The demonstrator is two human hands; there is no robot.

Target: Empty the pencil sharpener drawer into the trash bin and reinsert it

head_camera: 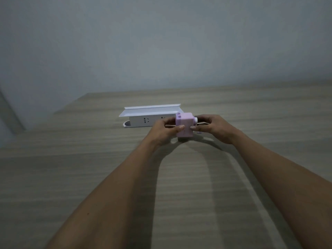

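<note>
A small pink pencil sharpener [185,126] stands on the wooden table [89,168], a little past the middle. My left hand [165,130] grips its left side, thumb on the front face. My right hand [213,127] holds its right side, where a white crank [196,121] sticks out. The drawer cannot be made out apart from the body. No trash bin is in view.
A white power strip [143,121] lies just behind the sharpener, under a white open lid or tray [152,110]. The table's far edge meets a grey wall [161,42]. The table's left corner falls away at the far left.
</note>
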